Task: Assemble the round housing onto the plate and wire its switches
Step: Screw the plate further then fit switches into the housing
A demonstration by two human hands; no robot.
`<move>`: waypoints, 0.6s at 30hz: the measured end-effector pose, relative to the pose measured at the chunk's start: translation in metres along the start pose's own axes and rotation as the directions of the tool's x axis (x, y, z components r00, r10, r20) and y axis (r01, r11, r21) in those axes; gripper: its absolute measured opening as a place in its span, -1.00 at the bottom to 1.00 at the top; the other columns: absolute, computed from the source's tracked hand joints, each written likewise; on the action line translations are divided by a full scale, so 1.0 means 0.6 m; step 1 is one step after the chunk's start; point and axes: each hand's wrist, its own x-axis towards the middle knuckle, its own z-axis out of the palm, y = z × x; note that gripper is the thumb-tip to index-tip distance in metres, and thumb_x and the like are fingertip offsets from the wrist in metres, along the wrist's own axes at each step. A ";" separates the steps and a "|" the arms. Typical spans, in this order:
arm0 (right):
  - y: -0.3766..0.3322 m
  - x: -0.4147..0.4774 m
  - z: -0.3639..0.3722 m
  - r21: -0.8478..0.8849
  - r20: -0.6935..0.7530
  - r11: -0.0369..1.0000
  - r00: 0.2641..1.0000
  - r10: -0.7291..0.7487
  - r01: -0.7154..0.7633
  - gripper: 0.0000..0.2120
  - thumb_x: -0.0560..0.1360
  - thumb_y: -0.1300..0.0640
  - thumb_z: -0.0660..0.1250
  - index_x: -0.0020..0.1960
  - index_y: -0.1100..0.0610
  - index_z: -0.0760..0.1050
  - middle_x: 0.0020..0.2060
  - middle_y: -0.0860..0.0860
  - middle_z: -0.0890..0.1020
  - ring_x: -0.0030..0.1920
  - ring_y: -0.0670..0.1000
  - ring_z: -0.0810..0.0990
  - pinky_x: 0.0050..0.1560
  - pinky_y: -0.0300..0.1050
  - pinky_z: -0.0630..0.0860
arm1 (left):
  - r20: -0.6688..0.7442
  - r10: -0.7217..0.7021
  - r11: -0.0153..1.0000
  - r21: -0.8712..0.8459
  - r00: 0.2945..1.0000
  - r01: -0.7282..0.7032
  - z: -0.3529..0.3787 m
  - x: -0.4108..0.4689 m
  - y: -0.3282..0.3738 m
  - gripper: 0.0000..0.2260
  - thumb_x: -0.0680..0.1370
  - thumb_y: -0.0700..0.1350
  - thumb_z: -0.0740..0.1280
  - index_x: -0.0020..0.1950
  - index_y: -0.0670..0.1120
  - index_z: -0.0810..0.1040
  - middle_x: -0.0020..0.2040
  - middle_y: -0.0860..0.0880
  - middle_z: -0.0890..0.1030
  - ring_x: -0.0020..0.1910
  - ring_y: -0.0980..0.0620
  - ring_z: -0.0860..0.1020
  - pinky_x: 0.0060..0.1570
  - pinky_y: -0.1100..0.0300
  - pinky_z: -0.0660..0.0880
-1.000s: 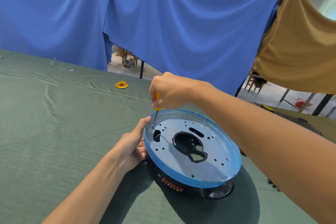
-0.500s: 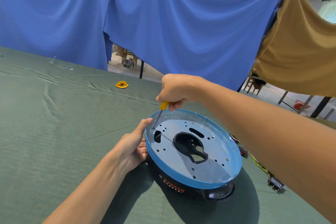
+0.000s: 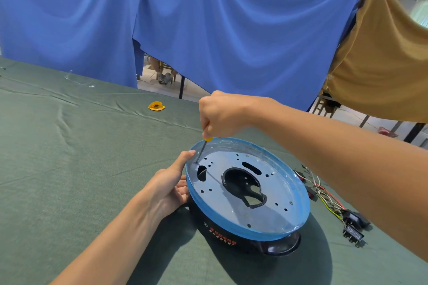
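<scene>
Round housing (image 3: 231,237) sits on our green table (image 3: 69,157), under the plate (image 3: 278,194) (it has a blue rim). Our left hand (image 3: 169,185) holds its side, and our right hand (image 3: 220,115) grips a screwdriver (image 3: 203,147) touching the plate.

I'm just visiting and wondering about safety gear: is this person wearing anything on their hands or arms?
No. The left hand and right hand are bare: no gloves, rings or watch show. The left forearm and right forearm are uncovered up to the picture's edge; no sleeve is in view.
</scene>
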 end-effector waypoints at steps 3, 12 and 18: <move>-0.004 0.010 -0.002 0.056 0.028 0.996 0.997 0.068 -0.069 -0.78 0.50 0.19 0.28 -0.32 0.17 0.51 -0.40 0.04 0.63 -0.36 0.02 0.53 -0.49 -0.26 0.37 | -0.014 -0.005 1.000 -0.010 1.000 0.005 0.001 0.000 0.000 -0.57 0.39 0.03 0.53 0.06 -0.27 0.57 -0.19 -0.24 0.71 -0.29 -0.17 0.70 -0.38 0.06 0.64; 0.005 0.028 -0.007 0.354 0.328 0.837 0.894 0.305 -0.416 -0.75 0.62 0.21 0.12 -0.13 0.26 0.49 -0.41 0.06 0.47 -0.56 -0.05 0.23 -0.59 -0.34 0.13 | -0.020 -0.003 1.000 -0.010 1.000 0.003 0.004 -0.004 -0.001 -0.58 0.41 0.02 0.53 0.08 -0.26 0.57 -0.13 -0.26 0.71 -0.22 -0.18 0.71 -0.31 -0.01 0.67; 0.008 0.010 -0.012 0.171 0.087 0.979 0.992 0.092 -0.106 -0.84 0.50 0.05 0.40 -0.04 0.14 0.61 -0.29 0.00 0.62 -0.36 -0.03 0.53 -0.51 -0.31 0.34 | 0.004 0.010 1.000 -0.009 1.000 -0.010 0.003 -0.003 -0.001 -0.57 0.41 0.08 0.51 0.06 -0.24 0.60 -0.15 -0.23 0.72 -0.25 -0.16 0.70 -0.35 0.06 0.64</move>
